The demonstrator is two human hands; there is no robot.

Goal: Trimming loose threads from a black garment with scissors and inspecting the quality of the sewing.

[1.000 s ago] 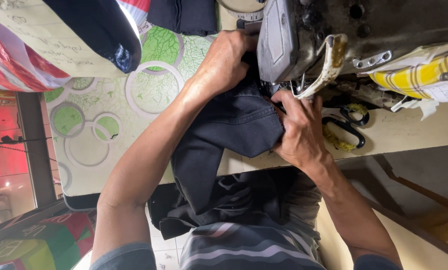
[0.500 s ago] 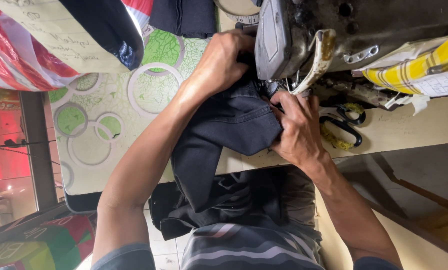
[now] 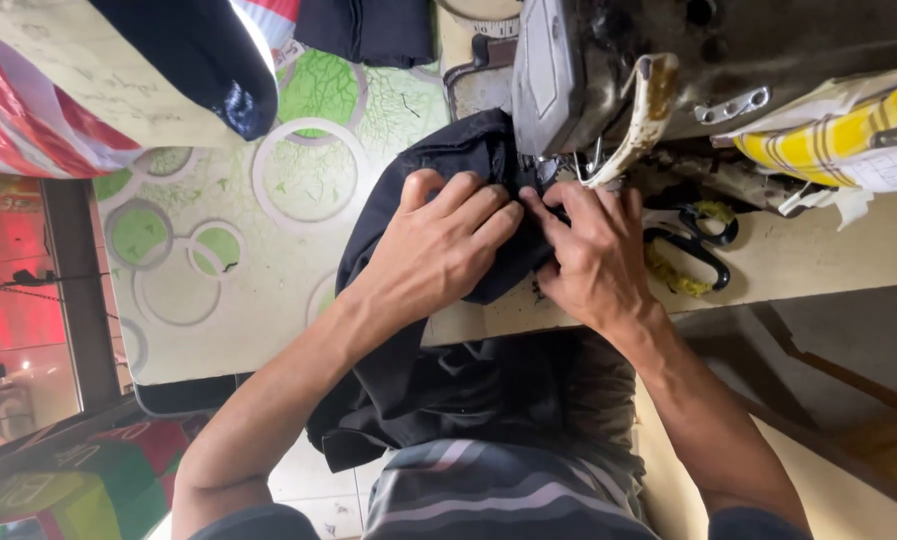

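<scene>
While my striped shirt (image 3: 498, 490) fills the near edge of the view, the dark cloth (image 3: 438, 380) hangs off the table edge into my lap and runs up over the tabletop toward the machine. My left hand (image 3: 443, 250) lies flat on that cloth, fingers together and pressed down on a fold, holding it against the table rather than pinching it. Just to its right, my right hand (image 3: 593, 255) rests on the same cloth with its fingertips touching those of the left, bunched at the spot below the needle; whether they nip the fabric or only press it I cannot tell. Right of that hand, black-handled scissors (image 3: 693, 250) lie on the bare wood. Left of the cloth spreads a table cover with green circles (image 3: 218, 260). Farther off, the grey sewing machine (image 3: 668, 70) stands over the cloth's far end, with yellow checked fabric (image 3: 838, 135) at its right.
</scene>
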